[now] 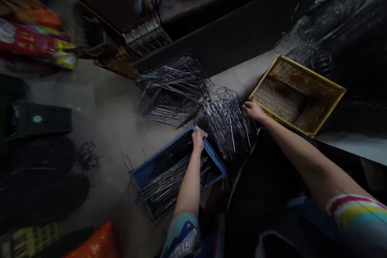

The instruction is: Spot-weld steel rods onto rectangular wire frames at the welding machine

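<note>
My left hand (198, 139) is closed over the rim at one end of a blue plastic crate (163, 155). Thin metal wire rods (167, 181) lie lengthwise in that crate, some poking past its side. My right hand (254, 111) is at the near left corner of a yellow slatted crate (294, 100), its fingers curled against the edge; the exact grip is partly hidden. No contents show inside the yellow crate. Between my hands stands a dense bundle of bent metal wires (226, 121), close to the fingertips of my right hand.
A heap of bent wire frames (175, 90) lies on the floor beyond the blue crate. Behind it are a dark board (229, 44) and a wire rack (146, 36). Colourful bags (33, 44), a dark green case (45, 119) and black bags (42, 185) lie left.
</note>
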`<state>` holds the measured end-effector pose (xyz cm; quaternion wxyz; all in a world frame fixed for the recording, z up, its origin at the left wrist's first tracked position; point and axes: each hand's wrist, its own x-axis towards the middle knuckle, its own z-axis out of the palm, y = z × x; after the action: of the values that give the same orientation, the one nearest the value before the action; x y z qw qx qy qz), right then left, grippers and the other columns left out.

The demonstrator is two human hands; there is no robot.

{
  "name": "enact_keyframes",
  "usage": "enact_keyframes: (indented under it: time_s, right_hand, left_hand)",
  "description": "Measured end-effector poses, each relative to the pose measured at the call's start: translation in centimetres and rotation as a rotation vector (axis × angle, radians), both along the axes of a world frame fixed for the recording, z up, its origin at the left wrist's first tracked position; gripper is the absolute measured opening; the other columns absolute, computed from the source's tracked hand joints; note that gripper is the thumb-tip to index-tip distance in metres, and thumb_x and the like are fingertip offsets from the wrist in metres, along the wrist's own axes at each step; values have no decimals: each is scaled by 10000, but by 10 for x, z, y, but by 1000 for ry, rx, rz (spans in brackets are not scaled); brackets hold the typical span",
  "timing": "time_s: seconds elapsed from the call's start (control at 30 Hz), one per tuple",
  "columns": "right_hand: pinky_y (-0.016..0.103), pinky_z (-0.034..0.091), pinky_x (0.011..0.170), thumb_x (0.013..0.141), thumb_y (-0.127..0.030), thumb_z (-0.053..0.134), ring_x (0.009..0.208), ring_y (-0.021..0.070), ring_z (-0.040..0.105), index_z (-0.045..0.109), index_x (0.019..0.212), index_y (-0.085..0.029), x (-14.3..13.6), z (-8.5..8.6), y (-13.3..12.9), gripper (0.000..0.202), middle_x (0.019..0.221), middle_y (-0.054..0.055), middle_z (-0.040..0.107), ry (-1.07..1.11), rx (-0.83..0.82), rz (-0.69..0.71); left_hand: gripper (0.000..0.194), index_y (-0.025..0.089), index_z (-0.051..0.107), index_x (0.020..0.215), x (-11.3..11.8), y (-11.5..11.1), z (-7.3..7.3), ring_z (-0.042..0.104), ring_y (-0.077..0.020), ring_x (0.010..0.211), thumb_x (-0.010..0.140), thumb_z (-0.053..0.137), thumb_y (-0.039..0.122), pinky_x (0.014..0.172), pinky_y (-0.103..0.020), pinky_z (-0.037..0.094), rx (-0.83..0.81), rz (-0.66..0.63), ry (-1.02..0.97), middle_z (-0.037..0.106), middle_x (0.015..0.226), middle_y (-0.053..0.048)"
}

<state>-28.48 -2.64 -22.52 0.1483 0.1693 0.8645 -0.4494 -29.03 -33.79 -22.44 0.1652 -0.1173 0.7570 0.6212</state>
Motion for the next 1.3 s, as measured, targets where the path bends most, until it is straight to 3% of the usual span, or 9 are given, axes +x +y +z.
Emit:
enact_keyframes:
  time_s: [0.2,0.3,0.4,0.57,0.7,0.8,1.0,1.2,1.3]
  right_hand:
    - [261,360,639,934,-362,400,663,156,541,669,977,-170,12,93,-46,333,737,46,636,79,71,452]
    - [270,370,650,937,-319,417,723,188,592,612,1199,-182,15,126,-92,354,842,94,684,84,178,655]
    - [263,348,613,931,-279,433,704,189,595,637,1107,-167,14,135,-118,292,853,109,688,88,236,787]
    - [237,324,614,993,-300,363,682,145,583,623,901,-159,9,131,-94,310,793,77,673,64,247,552]
    - [237,325,625,996,-387,360,749,166,609,610,892,-178,7,127,-80,341,823,77,677,12,318,502]
    - [249,336,619,999,-421,318,802,195,631,606,990,-195,9,117,-74,366,877,89,686,6,353,512]
    - [270,353,601,973,-343,349,826,232,650,605,1083,-200,21,96,-49,314,933,119,696,-214,463,543]
    - [259,297,566,914,-239,397,704,173,601,620,1042,-250,33,151,-83,256,813,49,685,121,352,704]
    - [265,263,563,866,-209,450,648,160,551,629,1010,-249,27,146,-76,233,750,37,658,186,307,701]
  left_hand:
    - [526,190,395,607,-20,-39,121,319,-52,378,831,549,640,508,-218,423,346,201,267,316,482,94]
    - [516,192,345,596,-21,0,184,209,-36,343,838,596,572,374,-167,262,601,78,135,249,483,102]
    - [495,198,342,610,-25,51,211,240,-39,343,869,556,561,377,-164,296,730,-45,93,249,499,97]
    - [317,204,583,878,-29,64,138,636,-128,809,913,503,509,790,-280,519,397,112,459,631,844,-14]
    - [296,188,693,829,4,60,47,664,-227,891,738,727,467,846,-374,527,97,-220,294,720,905,-85]
    - [316,182,702,810,25,66,9,685,-228,826,810,634,491,761,-360,554,72,-255,252,732,839,-95]
    - [487,146,636,849,5,51,3,602,-135,507,944,341,522,483,-218,475,-51,-266,252,613,553,-15]
    - [213,175,672,774,8,18,36,579,-133,590,861,566,339,647,-232,463,-228,-473,293,630,638,-10]
    - [193,196,697,923,15,3,31,628,-173,720,884,525,275,739,-255,458,-322,-511,274,679,766,-45]
